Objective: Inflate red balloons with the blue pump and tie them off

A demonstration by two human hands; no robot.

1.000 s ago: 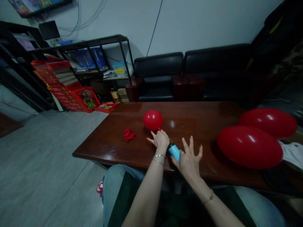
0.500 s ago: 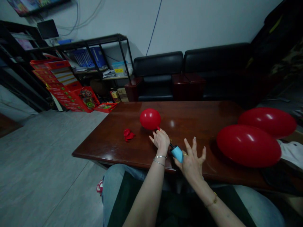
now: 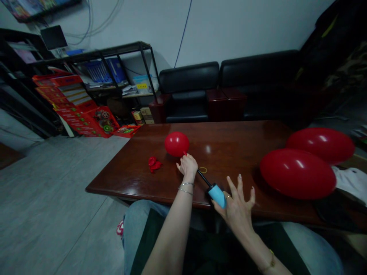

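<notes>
My left hand (image 3: 188,165) pinches the neck of a small, partly inflated red balloon (image 3: 176,144) over the table. A light-blue hand pump (image 3: 217,195) with a black rod runs from my left hand to my right. My right hand (image 3: 236,204) grips the pump's blue body between thumb and palm, its other fingers spread. Limp red balloons (image 3: 155,164) lie to the left. Beyond my left hand a thin yellow ring (image 3: 203,170) rests on the wood. Two large inflated red balloons (image 3: 298,173) (image 3: 321,145) sit at the right.
The brown wooden table (image 3: 114,175) spans the front of my knees. White cloth (image 3: 351,183) lies at its right end. Behind stand black sofas (image 3: 189,78), a metal shelf (image 3: 126,47) with folders, and stacked red boxes (image 3: 74,103) on the floor.
My right hand has moved down and right with the pump body, and more of the black rod shows. The small balloon and my left hand appear slightly further left.
</notes>
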